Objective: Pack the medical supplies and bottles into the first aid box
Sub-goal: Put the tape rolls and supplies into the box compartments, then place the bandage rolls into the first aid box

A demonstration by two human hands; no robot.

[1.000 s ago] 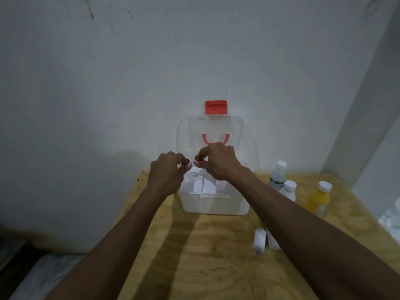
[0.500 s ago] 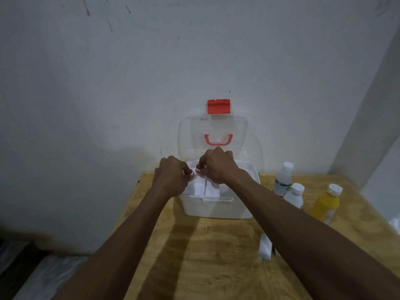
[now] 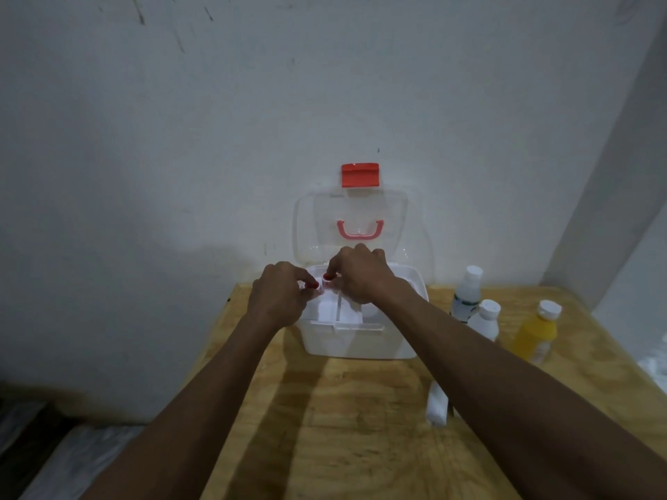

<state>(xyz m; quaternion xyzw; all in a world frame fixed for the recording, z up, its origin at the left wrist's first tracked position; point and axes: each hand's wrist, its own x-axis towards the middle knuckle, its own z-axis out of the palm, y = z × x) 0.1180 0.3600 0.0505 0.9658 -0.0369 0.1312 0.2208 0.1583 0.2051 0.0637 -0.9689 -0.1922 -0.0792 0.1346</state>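
Box [image 3: 361, 342], white, sits on the bench [image 3: 346, 427] by the wall [image 3: 180, 138], clear lid [image 3: 352, 218] up w/ pink handle [image 3: 359, 230] and red latch [image 3: 360, 175] on top. White divider tray inside, compartments visible between the hands.

Both hands over the box's back-left part. Left hand [image 3: 279, 297]: fingers curled, pinching a small red-capped vial [image 3: 313, 286] at the fingertips. Right hand [image 3: 362, 274]: fingers curled too, pinching a 2nd red-capped vial [image 3: 327, 277]. The two caps are just beside each other, above the tray's left side. Can't tell if the vials touch the tray; bodies mostly hidden by fingers.

R of the box, on the bench: tall white-capped bottle [image 3: 467, 295] near the box, shorter white bottle [image 3: 485, 321] just in front of it, yellow bottle [image 3: 534, 335] w/ white cap further R, apart from those two. White roll [image 3: 436, 405] lies on the bench in front of the box, partly hidden by the right forearm.
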